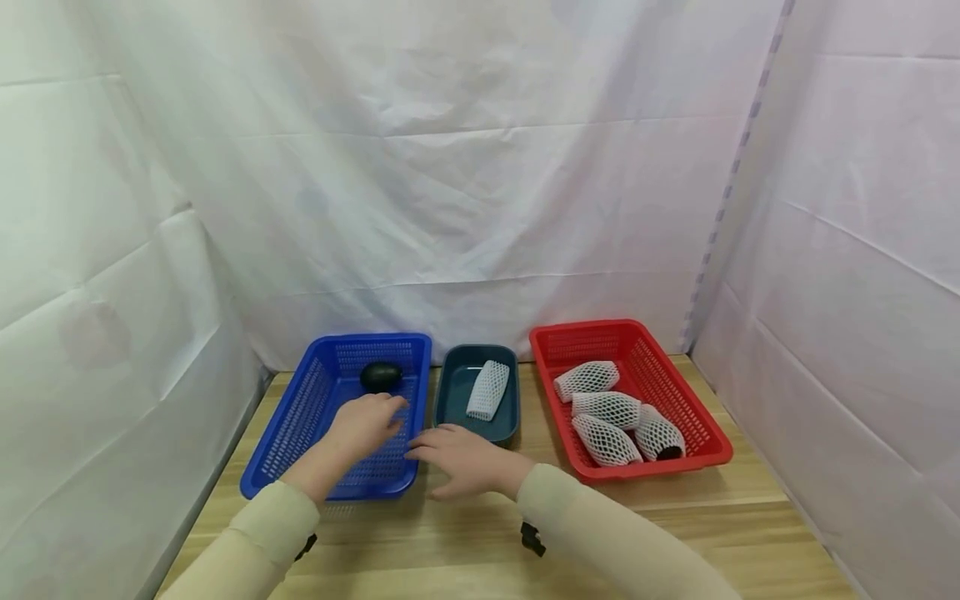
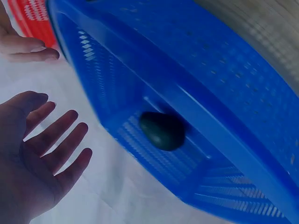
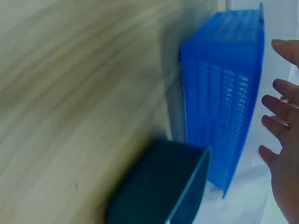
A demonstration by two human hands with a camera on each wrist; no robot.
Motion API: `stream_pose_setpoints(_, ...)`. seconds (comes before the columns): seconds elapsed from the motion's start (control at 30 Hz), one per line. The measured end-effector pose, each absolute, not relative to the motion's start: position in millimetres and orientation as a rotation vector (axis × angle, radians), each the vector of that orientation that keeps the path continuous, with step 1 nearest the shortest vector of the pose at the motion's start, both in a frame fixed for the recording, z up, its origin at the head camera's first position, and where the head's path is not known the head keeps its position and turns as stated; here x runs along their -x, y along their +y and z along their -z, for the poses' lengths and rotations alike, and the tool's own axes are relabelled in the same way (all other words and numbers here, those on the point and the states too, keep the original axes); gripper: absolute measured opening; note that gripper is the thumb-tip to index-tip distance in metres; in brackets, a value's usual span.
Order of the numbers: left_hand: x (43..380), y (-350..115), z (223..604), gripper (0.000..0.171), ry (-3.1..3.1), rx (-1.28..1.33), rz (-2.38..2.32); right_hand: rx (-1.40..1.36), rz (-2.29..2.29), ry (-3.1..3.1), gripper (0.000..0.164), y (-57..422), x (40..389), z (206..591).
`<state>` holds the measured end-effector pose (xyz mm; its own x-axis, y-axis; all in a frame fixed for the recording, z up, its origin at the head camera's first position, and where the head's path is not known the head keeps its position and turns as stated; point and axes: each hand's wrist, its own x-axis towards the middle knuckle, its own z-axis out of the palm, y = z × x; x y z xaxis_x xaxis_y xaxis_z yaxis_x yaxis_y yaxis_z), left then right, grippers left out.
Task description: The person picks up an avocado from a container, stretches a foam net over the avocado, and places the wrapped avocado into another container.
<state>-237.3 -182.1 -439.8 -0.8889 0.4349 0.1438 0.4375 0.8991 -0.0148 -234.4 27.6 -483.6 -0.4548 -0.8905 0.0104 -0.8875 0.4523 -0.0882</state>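
My left hand (image 1: pixel 362 429) is over the blue basket (image 1: pixel 262 454), fingers spread and holding nothing. Just beyond its fingertips in the head view, a dark green avocado (image 1: pixel 381 377) lies near the back of that basket; the left wrist view also shows the avocado (image 2: pixel 162 131) inside. My right hand (image 1: pixel 468 460) hovers in front of the small teal tray (image 1: pixel 440 400), its fingers extended toward the blue basket's right edge with nothing in them. In the tray lies a white foam net sleeve (image 1: pixel 489 389).
At the right stands a red basket (image 1: pixel 705 425) with several white foam net sleeves (image 1: pixel 606 409); a dark end shows in one sleeve (image 1: pixel 660 435). All containers sit on a wooden table (image 1: pixel 465 550). White cloth (image 1: pixel 465 208) hangs behind and along both sides.
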Motion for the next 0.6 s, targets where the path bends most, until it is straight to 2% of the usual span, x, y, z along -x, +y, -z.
stream_pose_setpoints(0.17,251.1,-190.5,443.6,0.029,-2.959,0.643,-0.007,1.634,0.176,2.625,0.054,5.7,235.0,495.3)
stream_pose_setpoints(0.37,266.3,-191.4,437.7,0.03,-3.039,0.581,0.024,1.737,-0.124,2.706,0.054,-20.4,235.6,506.8)
stream_pose_setpoints(0.6,287.8,-195.5,437.8,0.033,-3.108,0.522,-0.016,1.573,-0.272,2.743,0.057,-41.5,229.8,511.5)
